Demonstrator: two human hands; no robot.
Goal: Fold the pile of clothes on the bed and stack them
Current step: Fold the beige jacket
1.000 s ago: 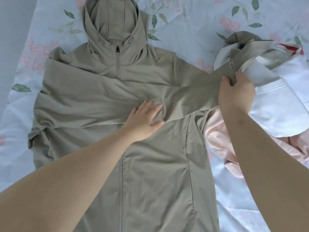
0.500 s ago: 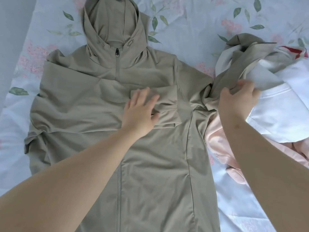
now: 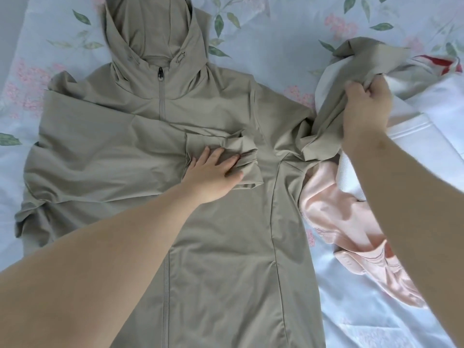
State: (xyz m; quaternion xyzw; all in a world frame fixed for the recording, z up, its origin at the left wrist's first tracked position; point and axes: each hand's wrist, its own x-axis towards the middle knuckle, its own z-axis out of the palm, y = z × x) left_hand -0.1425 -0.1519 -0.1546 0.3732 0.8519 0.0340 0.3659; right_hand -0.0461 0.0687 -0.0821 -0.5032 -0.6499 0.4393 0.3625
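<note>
Head cam, L hand (image 3: pixel 213 174) flat on jacket (image 3: pixel 226 247), R hand (image 3: pixel 366 106) gripping sleeve (image 3: pixel 324 131)

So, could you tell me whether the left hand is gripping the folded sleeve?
No, the left hand lies flat on the sleeve, fingers straight.

Jacket (image 3: pixel 221 247) flat on the bed (image 3: pixel 276 33), a hand on each sleeve.
A folded sleeve (image 3: pixel 248 156) lies across the chest under the left hand (image 3: pixel 213 172); the other sleeve (image 3: pixel 326 126) rises into the right hand (image 3: pixel 364 109), above the pile of clothes (image 3: pixel 351 234). The hood (image 3: pixel 150 28) lies beyond the left hand.
</note>
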